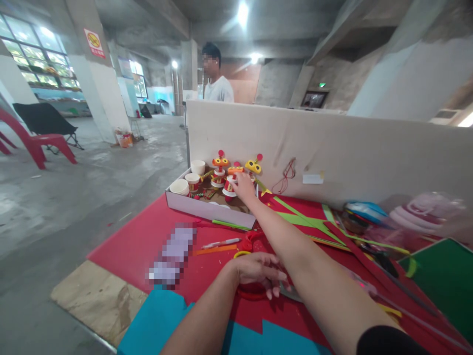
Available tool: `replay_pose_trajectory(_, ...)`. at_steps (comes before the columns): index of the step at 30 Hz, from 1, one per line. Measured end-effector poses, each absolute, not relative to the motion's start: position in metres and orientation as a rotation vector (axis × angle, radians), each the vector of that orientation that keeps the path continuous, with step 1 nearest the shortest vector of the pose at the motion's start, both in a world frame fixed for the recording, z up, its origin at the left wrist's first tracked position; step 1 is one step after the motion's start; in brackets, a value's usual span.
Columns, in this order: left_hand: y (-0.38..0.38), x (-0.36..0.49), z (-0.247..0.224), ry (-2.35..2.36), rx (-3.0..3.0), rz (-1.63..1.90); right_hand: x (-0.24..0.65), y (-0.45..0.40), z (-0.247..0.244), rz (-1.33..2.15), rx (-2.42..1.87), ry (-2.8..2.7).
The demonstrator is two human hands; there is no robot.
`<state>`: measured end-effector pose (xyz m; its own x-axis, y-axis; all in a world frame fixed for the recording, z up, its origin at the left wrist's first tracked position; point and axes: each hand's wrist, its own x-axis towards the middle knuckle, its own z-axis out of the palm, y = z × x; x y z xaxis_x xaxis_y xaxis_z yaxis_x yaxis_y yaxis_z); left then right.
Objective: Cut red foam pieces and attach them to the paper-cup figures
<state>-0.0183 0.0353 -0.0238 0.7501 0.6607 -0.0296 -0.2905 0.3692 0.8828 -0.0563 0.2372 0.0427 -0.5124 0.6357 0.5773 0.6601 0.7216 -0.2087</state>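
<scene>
My right hand point(244, 187) reaches over the shallow cardboard box point(210, 214), its fingers closed on a figure made of paper cups point(229, 187) with an orange head. Beside it stand another orange-headed paper-cup figure point(218, 178) and a yellow-headed one point(253, 165), partly covered by my hand. My left hand point(261, 273) hangs low over the red table with fingers apart, holding nothing. Under it lie red-handled scissors point(253, 295), partly hidden. A pen point(221, 243) and an orange paper strip point(216, 250) lie just beyond.
White paper cups point(180, 187) fill the box's left end. A pixelated purple item point(175, 254) and teal paper point(155, 320) lie at the front left. Green strips point(295, 218), a green board point(443, 281) and a pink bottle point(424, 212) are right. Behind the white partition point(236, 128) stands a person point(219, 88).
</scene>
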Motion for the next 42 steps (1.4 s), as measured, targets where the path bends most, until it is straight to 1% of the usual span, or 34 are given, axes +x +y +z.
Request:
replay_pose_trajectory(14,0.036,-0.019,-0.024,0.418,1.019,0.627,-0.055,0.240,0.048,-0.076,-0.959,-2.282)
replay_pose_trajectory(28,0.036,-0.019,-0.029,0.398,0.998,0.648,-0.050,0.242,0.046,-0.022,-0.938,-2.261)
replay_pose_trajectory(33,0.037,-0.019,-0.029,0.414,0.987,0.640,-0.045,0.243,0.054,0.019,-0.910,-2.213)
replay_pose_trajectory(38,0.034,-0.020,-0.026,0.434,1.015,0.644,-0.008,0.231,0.071,0.125,-0.802,-2.068)
replay_pose_trajectory(42,0.033,-0.019,-0.025,0.485,1.044,0.658,0.054,0.189,0.076,0.309,-0.791,-1.946)
